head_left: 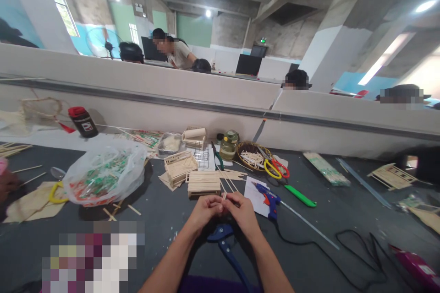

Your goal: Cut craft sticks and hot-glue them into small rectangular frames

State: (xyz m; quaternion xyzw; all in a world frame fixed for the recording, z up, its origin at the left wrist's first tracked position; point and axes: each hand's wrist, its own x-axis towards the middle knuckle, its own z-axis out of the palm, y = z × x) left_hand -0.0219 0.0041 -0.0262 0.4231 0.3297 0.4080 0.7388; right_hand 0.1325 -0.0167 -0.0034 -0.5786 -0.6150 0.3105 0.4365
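My left hand [205, 211] and my right hand [242, 213] meet at the middle of the dark table, both pinched on a short thin wooden stick [223, 196] held between their fingertips. Blue-handled cutters [225, 245] lie on the table directly under my hands. Just beyond my hands sits a small block of stacked wooden sticks [203, 183], with a slatted stick frame [178, 166] behind it to the left and loose sticks [229, 182] to its right.
A blue glue gun [269, 198] with a black cord [347, 249] lies on white paper to the right. Farther right are green-handled cutters [299, 195] and scissors [277, 169] by a basket. A plastic bag of chopstick packets [105, 174] lies left. Other people sit beyond the grey partition [144, 82].
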